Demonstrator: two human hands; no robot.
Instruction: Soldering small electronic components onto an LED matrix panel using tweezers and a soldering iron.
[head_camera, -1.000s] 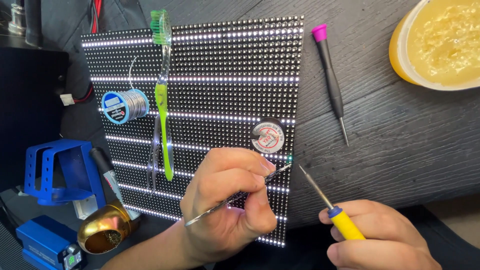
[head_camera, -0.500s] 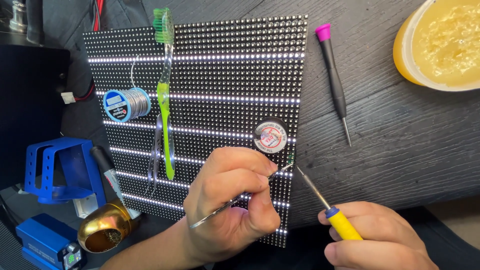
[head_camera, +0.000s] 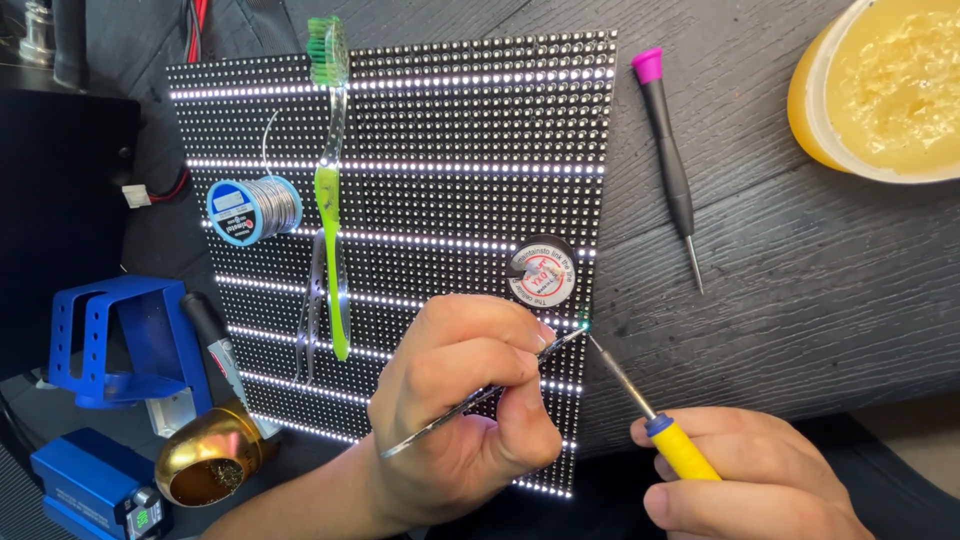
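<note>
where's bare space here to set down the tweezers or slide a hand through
Bare dark tabletop lies right of the pink-capped screwdriver and below the yellow tub. The LED panel is open between the green toothbrush and its right edge. It is crowded by the solder spool, blue stand and both hands.

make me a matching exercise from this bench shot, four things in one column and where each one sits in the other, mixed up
Things:
1. toothbrush
2. solder spool
3. pink-capped screwdriver
4. tweezers

Places:
A. on the dark wooden table, right of the LED panel
B. pinched in the left hand, tip at the panel's right edge
C. lying lengthwise on the panel, green bristle head at its top edge
D. on the panel's left part, beside the toothbrush handle

Pairs: 1-C, 2-D, 3-A, 4-B
</note>
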